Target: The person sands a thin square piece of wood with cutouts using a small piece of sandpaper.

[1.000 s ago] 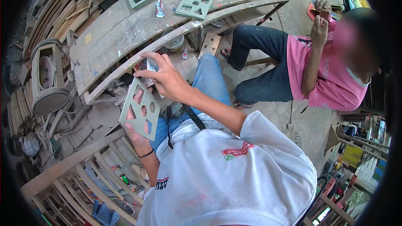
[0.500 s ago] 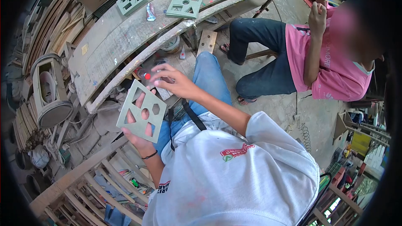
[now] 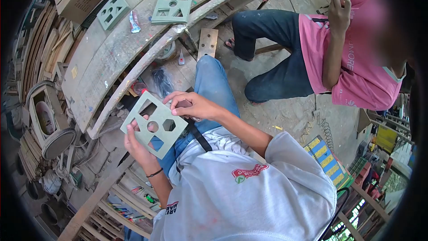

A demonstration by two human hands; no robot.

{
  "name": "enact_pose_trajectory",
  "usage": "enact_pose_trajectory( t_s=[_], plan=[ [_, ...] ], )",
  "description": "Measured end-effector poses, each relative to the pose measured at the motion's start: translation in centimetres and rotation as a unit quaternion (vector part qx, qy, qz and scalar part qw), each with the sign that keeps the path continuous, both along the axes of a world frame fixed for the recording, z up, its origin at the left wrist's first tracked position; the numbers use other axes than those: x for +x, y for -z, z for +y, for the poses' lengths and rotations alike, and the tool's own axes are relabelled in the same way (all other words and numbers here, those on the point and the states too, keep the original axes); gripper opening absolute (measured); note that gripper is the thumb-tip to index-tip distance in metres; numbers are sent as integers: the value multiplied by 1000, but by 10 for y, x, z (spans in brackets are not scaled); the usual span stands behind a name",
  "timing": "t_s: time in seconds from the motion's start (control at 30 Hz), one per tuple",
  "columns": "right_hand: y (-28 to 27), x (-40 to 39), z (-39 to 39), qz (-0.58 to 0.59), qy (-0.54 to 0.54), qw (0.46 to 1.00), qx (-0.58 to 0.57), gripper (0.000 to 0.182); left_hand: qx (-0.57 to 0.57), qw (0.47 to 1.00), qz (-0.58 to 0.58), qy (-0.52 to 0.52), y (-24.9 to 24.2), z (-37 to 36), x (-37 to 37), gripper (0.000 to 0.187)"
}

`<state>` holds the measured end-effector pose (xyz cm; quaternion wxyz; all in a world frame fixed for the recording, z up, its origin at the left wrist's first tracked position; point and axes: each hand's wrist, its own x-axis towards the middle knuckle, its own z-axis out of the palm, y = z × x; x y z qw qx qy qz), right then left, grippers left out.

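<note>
My left hand (image 3: 140, 151) grips a flat pale green shape board (image 3: 161, 112) by its lower left side, some fingers showing at the triangular opening. The board is tilted above my lap and has several cutouts, among them a round hole and a hexagon. At its upper right edge is my right hand (image 3: 198, 106), thumb and fingers curled against the rim; how firmly they hold is hard to see. On the bench lie a similar board (image 3: 183, 10), which looks stacked, and another board (image 3: 117, 5), with a small tube (image 3: 134, 21) between them.
A worn wooden bench (image 3: 96, 67) curves along my left front. Below it are a small bottle (image 3: 181, 58) and a plank with holes (image 3: 207, 42). A co-worker in a pink shirt (image 3: 318, 58) sits at the right, hands raised. A slatted wooden piece (image 3: 120, 192) stands at lower left.
My right hand has come down to the board's upper right edge, its fingers now curled. The board has turned and lies flatter, and my left hand's hold has shifted. The view has swung slightly.
</note>
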<state>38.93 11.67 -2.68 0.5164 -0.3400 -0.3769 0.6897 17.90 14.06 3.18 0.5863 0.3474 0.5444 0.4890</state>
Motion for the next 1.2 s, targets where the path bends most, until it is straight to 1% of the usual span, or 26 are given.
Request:
enact_pose_trajectory(
  t_s=[0.07, 0.1, 0.17, 0.3, 0.37, 0.43, 0.47, 0.5, 0.53, 0.57, 0.6, 0.63, 0.7, 0.73, 0.77, 0.8, 0.83, 0.9, 0.97, 1.03, 1.1, 1.17, 1.2],
  plan=[
    [0, 6, -2, 11, -15, 999, -37, 9, 3, 999, 28, -40, 0, 3, 9, 33],
    [-2, 9, -1, 18, -32, 997, -65, 8, -4, 999, 30, -40, 1, 5, 12, 33],
    [-1, 12, -2, 34, -36, 995, -92, 7, -3, 994, 87, -63, 1, 10, 16, 29],
    [16, 17, 0, 80, -49, 986, -139, 7, -27, 991, 105, -83, 5, 24, 25, 29],
    [24, 20, 1, 88, -61, 985, -137, 7, -75, 988, 113, -72, 12, 30, 24, 32],
    [30, 25, 5, 95, -73, 984, -133, 8, -75, 989, 98, -75, 30, 34, 21, 33],
    [30, 29, 6, 87, -101, 979, -154, 10, -71, 991, 82, -77, 37, 35, 19, 34],
    [31, 33, 8, 79, -129, 973, -175, 13, -75, 991, 83, -79, 38, 38, 22, 34],
    [32, 35, 10, 81, -131, 972, -179, 13, -94, 992, 61, -60, 37, 41, 28, 35],
    [33, 38, 12, 74, -169, 958, -220, 16, -114, 992, 38, -41, 38, 43, 31, 35],
    [34, 40, 15, 68, -206, 941, -260, 21, -118, 991, 39, -42, 41, 44, 31, 35],
    [41, 37, 14, 69, -207, 940, -264, 21, -134, 990, 33, -26, 44, 45, 30, 35],
    [57, 32, 12, 106, -153, 952, -244, 27, -153, 988, 28, -11, 49, 46, 31, 35],
    [60, 32, 12, 107, -153, 951, -247, 27, -144, 989, 20, -22, 51, 45, 35, 35],
    [61, 34, 13, 127, -117, 949, -263, 27, -136, 990, 11, -32, 53, 46, 38, 35],
    [61, 36, 14, 146, -80, 946, -279, 28, -118, 993, 12, -5, 60, 45, 35, 33],
    [62, 38, 15, 147, -82, 945, -281, 28, -120, 993, 13, -7, 65, 41, 34, 33],
    [64, 41, 18, 156, -51, 938, -306, 29, -149, 986, -24, 67, 70, 34, 36, 30],
    [69, 46, 19, 162, -49, 939, -299, 29, -152, 984, -44, 76, 76, 31, 36, 28],
    [75, 51, 17, 149, -42, 942, -298, 28, -156, 983, -8, 99, 79, 28, 36, 27],
    [80, 48, 15, 161, -30, 943, -290, 28, -164, 981, 13, 102, 74, 23, 42, 26],
    [79, 46, 18, 183, 15, 939, -291, 29, -178, 975, 54, 119, 67, 20, 50, 24],
    [79, 46, 18, 184, 13, 939, -290, 29, -174, 976, 64, 116, 70, 15, 48, 24]
  ],
)
